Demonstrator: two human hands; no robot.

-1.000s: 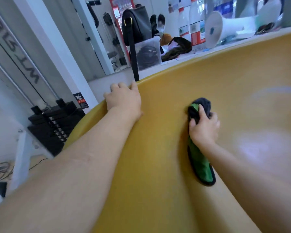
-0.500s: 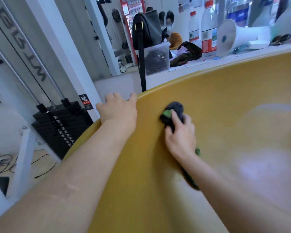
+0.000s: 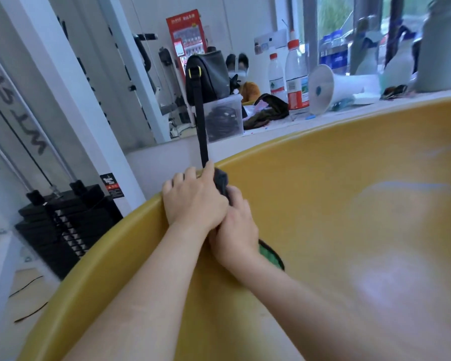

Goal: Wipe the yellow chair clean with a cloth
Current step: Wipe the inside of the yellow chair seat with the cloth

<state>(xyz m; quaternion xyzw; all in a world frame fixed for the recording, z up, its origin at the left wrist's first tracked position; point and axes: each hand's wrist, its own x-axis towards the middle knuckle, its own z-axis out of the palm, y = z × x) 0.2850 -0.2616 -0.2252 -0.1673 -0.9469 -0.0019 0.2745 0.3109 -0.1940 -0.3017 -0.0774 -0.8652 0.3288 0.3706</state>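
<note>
**Cloth at the rim, close to a hanging strap**

The yellow chair (image 3: 323, 204) filled the lower right of the view, with its curved inner side facing the person. The cloth (image 3: 220, 179), grey with a green part lower down, lay against this inner side, and its top end was at the rim. The right hand (image 3: 236, 230) had its fingers curled round the cloth and pressed it to the chair. The left hand (image 3: 193, 201) gripped the rim with its fingers hooked over the edge. The two hands touched each other.

I think the main danger was the black strap (image 3: 201, 131), which hung from a bag (image 3: 208, 74) on the ledge just behind the rim. If the cloth went over the edge, it could catch the strap and pull the bag down. The left hand also blocked the way, so the patch under it could remain unwiped.

Half a second before, the right hand was lower and apart from the left hand. The left hand had kept its place on the rim.
</note>
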